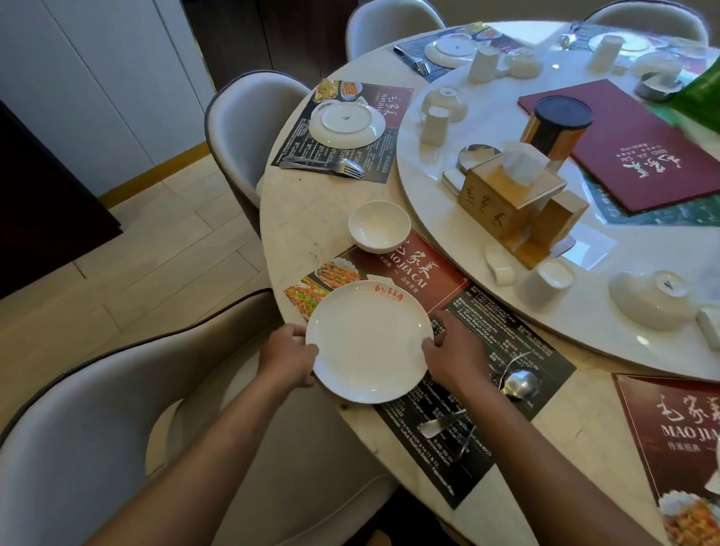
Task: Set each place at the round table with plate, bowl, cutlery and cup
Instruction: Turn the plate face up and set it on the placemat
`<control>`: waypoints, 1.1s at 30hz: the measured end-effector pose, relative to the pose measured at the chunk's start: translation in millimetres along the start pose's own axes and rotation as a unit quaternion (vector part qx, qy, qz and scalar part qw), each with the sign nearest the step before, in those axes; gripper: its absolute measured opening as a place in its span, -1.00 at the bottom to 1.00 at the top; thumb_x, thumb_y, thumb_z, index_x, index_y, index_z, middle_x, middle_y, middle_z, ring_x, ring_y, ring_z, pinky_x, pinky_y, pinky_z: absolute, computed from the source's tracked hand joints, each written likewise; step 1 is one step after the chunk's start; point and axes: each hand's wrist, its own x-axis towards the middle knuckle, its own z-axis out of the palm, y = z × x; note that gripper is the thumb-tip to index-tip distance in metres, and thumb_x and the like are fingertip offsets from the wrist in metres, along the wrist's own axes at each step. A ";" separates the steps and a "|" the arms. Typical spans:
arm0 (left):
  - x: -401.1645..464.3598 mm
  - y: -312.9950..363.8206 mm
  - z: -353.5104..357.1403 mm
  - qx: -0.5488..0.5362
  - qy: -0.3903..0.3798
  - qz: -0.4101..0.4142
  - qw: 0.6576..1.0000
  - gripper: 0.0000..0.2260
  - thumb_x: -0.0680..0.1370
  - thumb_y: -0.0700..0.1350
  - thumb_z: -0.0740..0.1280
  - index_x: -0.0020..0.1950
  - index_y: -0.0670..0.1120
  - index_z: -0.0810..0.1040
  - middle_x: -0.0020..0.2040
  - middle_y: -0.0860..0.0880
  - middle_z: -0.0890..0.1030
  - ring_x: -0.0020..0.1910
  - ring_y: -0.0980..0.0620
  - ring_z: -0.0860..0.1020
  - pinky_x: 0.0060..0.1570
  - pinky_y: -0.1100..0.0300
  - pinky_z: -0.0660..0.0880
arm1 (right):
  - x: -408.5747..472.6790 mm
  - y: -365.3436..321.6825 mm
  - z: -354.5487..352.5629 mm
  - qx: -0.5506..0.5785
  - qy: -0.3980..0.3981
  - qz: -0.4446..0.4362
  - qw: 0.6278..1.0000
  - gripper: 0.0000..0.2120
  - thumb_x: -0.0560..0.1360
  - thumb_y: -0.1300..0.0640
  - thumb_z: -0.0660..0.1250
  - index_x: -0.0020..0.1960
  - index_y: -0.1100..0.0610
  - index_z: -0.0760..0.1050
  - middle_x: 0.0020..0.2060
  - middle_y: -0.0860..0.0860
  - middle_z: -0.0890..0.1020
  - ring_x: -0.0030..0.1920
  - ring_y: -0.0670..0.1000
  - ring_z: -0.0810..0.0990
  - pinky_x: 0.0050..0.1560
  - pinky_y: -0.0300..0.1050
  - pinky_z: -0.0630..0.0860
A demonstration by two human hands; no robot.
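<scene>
Holding the plate (367, 342) by opposite edges, the left hand (288, 355) and the right hand (452, 351) each curl fingers round its rim, thumbs on top, and it sits face up over the near edge of the placemat (455, 310) at the closest seat. It looks like glazed ceramic: stiff, fairly heavy for its size, slick and quick to chip (a two-sided hold at the rim seems the safest way to shift it). Beyond it an upright bowl (379, 225) rests on the table (306, 217) just off the mat's far corner, and a spoon (520, 383) lies on the mat to the right beside more cutlery, partly hidden by the arm. Counting outward: four plates in view, three of them face down at the farther places; four bowls, three upturned on the turntable (599, 303); four cups on it; and forks (337, 166) at two farther places. A tissue box (499, 192) and one menu (633, 145) also stand there.
</scene>
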 end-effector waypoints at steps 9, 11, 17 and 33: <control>27.7 5.5 -7.3 -0.021 0.035 0.049 0.998 -0.74 0.55 -0.22 0.37 0.18 0.04 0.59 0.05 -0.07 0.67 -0.02 -0.09 0.64 0.00 -0.08 0.66 | -6.3 5.0 4.9 0.016 -0.059 0.026 0.998 -0.38 0.38 0.12 0.47 0.41 -0.06 0.41 -0.02 0.00 0.66 -0.05 0.05 0.66 0.01 0.12 0.63; 29.8 3.2 -7.5 -0.016 0.012 0.049 0.999 -0.69 0.56 -0.27 0.37 0.25 0.02 0.59 0.01 -0.06 0.66 -0.01 -0.10 0.64 -0.02 -0.10 0.66 | -5.4 4.7 5.3 0.026 -0.034 0.025 0.999 -0.45 0.44 0.17 0.41 0.40 -0.07 0.43 -0.12 -0.01 0.66 -0.12 0.02 0.64 -0.01 0.10 0.63; 32.4 -3.2 -4.4 -0.013 0.021 0.066 0.998 -0.59 0.58 -0.30 0.34 0.37 0.04 0.58 0.06 -0.07 0.66 -0.01 -0.09 0.64 0.01 -0.10 0.66 | -3.7 7.5 6.9 0.033 -0.024 0.021 0.999 -0.52 0.49 0.22 0.39 0.37 -0.07 0.47 -0.18 -0.07 0.63 -0.15 -0.04 0.63 -0.01 0.11 0.63; 2.3 8.5 -7.4 0.131 0.058 0.145 0.979 -0.56 0.59 -0.04 0.38 0.47 0.04 0.46 0.27 -0.06 0.59 0.19 -0.09 0.56 0.09 -0.01 0.58 | -24.0 -0.1 6.9 -0.013 0.024 0.003 1.000 -0.46 0.54 0.09 0.35 0.49 -0.05 0.33 -0.13 -0.09 0.65 -0.08 -0.03 0.63 0.00 0.03 0.59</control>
